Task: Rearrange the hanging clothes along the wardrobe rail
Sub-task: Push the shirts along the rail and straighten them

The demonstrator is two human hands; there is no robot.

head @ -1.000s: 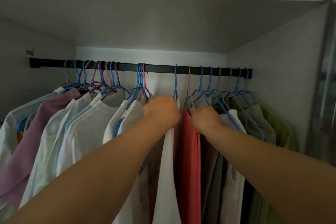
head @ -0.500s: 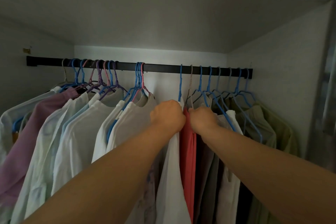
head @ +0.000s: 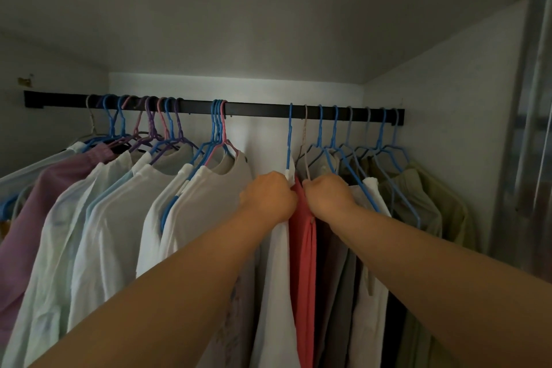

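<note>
Head view: left hand fisted, fingers gripping the white shirt at its hanger neck. Right hand fingers curled, gripping a hanger beside the red garment, which hangs between both fists. Rail above the fingers.

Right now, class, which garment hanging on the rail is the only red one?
The red garment, hanging edge-on between the two hands: left hand on the white garment beside it, right hand on its other side. All the others are white, grey, lilac or olive.
</note>
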